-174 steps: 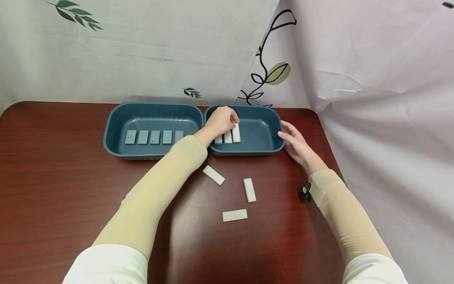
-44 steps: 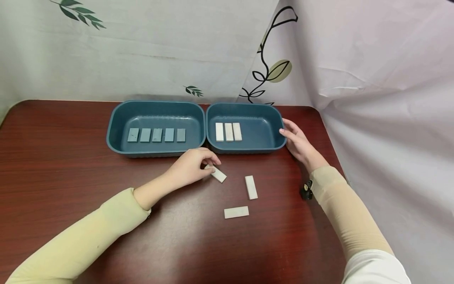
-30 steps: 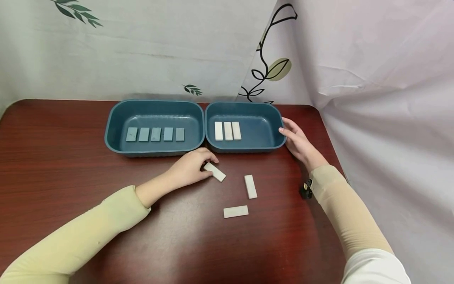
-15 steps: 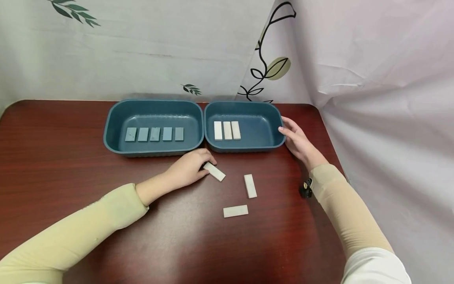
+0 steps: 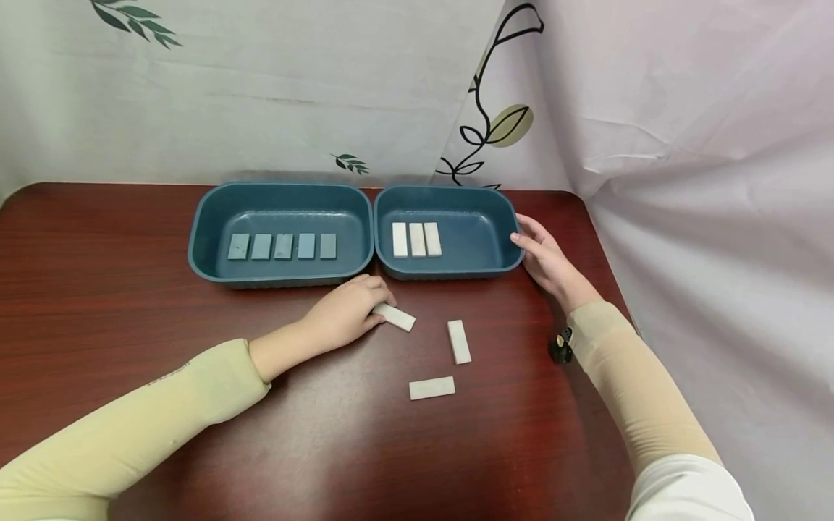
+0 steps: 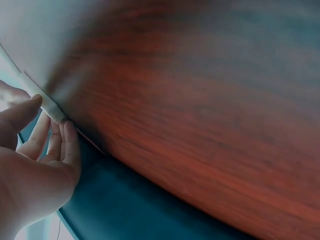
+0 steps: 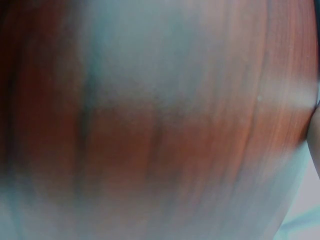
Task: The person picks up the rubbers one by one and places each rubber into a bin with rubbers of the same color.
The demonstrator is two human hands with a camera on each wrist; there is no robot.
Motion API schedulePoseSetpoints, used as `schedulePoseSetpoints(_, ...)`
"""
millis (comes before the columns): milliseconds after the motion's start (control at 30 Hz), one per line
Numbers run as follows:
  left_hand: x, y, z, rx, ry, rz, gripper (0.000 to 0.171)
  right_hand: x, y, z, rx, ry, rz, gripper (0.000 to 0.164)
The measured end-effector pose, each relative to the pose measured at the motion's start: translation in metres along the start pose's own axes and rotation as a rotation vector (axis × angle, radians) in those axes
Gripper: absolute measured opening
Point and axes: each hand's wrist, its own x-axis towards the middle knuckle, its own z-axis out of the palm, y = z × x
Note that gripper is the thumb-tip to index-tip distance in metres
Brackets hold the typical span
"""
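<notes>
In the head view my left hand point(image 5: 348, 311) pinches the left end of a white rectangular block point(image 5: 396, 318) in front of the trays. The left wrist view shows the thumb on one side of this white block point(image 6: 51, 109) and the fingertips on the other. My right hand point(image 5: 550, 264) holds the right end of the smaller blue tray point(image 5: 478, 271), thumb lapping over its rim, fingers along the outside. Three white blocks point(image 5: 417, 239) lie side by side at the left in that tray. Only a sliver of the right hand point(image 7: 315, 137) shows in its wrist view.
A longer blue tray point(image 5: 280, 281) stands against the smaller one, with several blue-grey blocks point(image 5: 283, 247) in a row. Two more white blocks lie on the dark red table, one upright block point(image 5: 459, 341) and one crosswise block point(image 5: 432, 388). A patterned white curtain point(image 5: 260, 87) hangs behind.
My left hand has come out of the smaller tray to the slanted block on the table. Its fingers have closed on the block, which has turned slightly. The right hand stays at the tray.
</notes>
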Motion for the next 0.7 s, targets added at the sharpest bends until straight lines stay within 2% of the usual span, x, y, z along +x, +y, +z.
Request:
schedulePoseSetpoints(233,-0.0022,-0.0013,0.0003,-0.028,-0.012,-0.020,0.022,-0.0004,-0.0003,-0.0003,0.006,0.000,0.008,0.037)
schedulePoseSetpoints(467,-0.0033,-0.0027,0.0000,-0.047,-0.004,0.002,0.022,-0.0015,-0.0012,0.0001,-0.007,-0.004,0.013,0.038)
schedulePoseSetpoints(700,-0.0056,-0.0038,-0.0001,-0.071,-0.002,-0.003,0.023,-0.0011,-0.0009,0.0003,-0.004,-0.003,0.011,0.038)
